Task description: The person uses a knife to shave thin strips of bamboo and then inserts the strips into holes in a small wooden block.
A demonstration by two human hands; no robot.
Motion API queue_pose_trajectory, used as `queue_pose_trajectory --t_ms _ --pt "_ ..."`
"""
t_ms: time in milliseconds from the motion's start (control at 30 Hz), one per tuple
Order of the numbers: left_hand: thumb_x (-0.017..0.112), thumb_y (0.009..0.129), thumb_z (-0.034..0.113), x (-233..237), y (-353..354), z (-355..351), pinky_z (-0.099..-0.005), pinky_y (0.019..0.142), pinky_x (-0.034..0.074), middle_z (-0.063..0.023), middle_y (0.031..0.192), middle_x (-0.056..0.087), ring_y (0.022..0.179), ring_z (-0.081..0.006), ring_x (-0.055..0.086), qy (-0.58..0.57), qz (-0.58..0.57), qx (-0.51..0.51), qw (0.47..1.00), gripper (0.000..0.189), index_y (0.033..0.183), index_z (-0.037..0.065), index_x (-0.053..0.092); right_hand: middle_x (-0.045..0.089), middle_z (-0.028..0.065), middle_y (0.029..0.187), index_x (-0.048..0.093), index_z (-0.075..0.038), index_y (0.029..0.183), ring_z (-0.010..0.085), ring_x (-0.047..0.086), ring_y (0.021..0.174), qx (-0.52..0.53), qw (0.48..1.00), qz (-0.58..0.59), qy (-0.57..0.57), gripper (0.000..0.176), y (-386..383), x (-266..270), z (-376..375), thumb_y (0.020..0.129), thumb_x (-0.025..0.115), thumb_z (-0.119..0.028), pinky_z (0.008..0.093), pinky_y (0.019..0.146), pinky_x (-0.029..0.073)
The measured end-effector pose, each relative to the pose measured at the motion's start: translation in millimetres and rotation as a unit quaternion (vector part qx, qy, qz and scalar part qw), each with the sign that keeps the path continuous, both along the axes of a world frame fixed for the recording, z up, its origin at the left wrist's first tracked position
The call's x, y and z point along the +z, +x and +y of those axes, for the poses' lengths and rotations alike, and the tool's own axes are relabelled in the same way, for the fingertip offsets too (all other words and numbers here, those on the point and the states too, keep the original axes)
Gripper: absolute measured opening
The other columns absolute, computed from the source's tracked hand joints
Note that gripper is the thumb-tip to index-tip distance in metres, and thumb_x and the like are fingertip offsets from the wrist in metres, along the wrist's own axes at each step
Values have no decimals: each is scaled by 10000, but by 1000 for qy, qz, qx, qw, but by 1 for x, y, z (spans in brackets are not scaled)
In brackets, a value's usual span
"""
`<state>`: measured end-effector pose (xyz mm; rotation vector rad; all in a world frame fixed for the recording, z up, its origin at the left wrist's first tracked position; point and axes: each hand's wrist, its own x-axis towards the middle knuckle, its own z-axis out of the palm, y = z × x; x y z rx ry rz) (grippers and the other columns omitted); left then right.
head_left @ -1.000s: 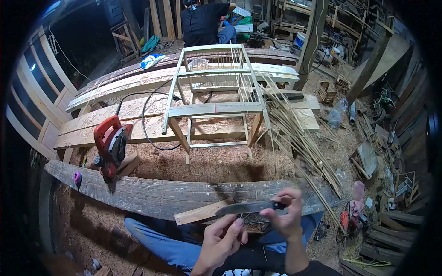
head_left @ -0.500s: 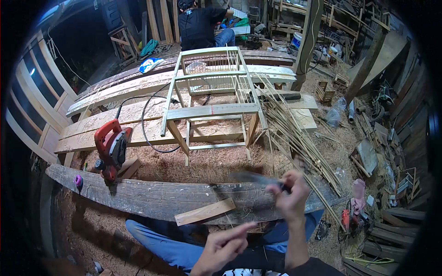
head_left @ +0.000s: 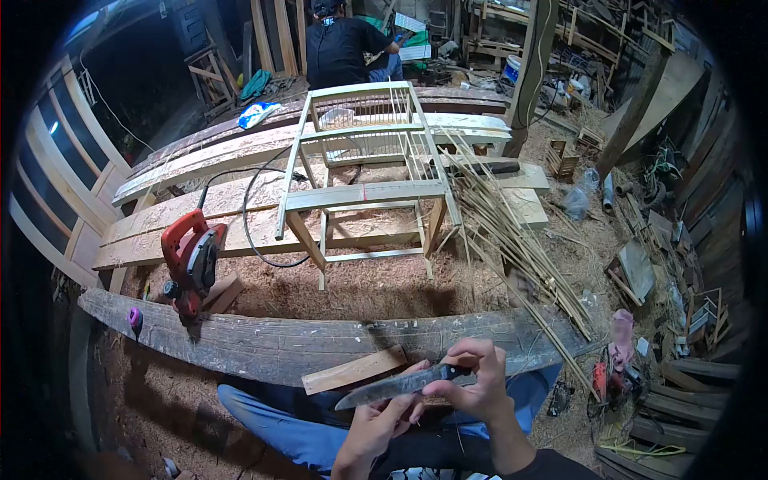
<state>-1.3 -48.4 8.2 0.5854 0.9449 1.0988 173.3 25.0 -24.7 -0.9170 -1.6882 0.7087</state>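
Note:
My right hand (head_left: 480, 382) is closed round the dark handle of a knife (head_left: 380, 392), whose blade points left. Just under the blade is my left hand (head_left: 380, 424), fingers bent together; whatever they pinch is too small to make out. Both hands are above my lap, close to the near edge of a worn plank (head_left: 264, 346). A short wooden piece (head_left: 352, 370) lies across that edge, left of the knife. Beyond the plank stands a wooden frame (head_left: 364, 194) with thin rods across its back part.
A red power planer (head_left: 190, 260) and a purple roll (head_left: 135, 317) are on the plank's left part. Thin bamboo strips (head_left: 520, 248) lie to the right of the frame. At the back sits another person (head_left: 340, 50). Shavings cover the floor (head_left: 360, 284).
My right hand has lowered the knife from above the plank towards my lap. The left hand has gone from a pointing finger to bent fingers beneath the blade.

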Motion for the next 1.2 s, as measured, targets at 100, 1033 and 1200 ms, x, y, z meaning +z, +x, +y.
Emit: queue_pose_trajectory --t_ms 100,1033,1200 --pt "541 1029 148 -1 -4 -6 -175 465 255 -31 749 568 591 -27 431 -7 20 -10 1000 477 1474 -8 465 667 24 761 542 -90 1093 185 689 624 23 999 -32 25 667 5 2 2 699 876 -513 295 546 540" --pt "546 1037 116 -11 -18 -17 -159 494 299 -12 810 578 611 -16 437 130 -75 -54 987 410 1435 17 536 665 40 749 533 -69 1105 136 639 607 -139 984 -107 -8 610 36 -7 42 765 853 -462 270 555 500" --pt "532 1033 71 -2 -10 -3 -155 453 269 -57 804 614 563 -12 423 52 52 127 989 388 1418 43 565 642 25 662 487 -63 1126 116 627 601 -93 995 25 4 639 34 4 20 787 840 -474 259 534 486"
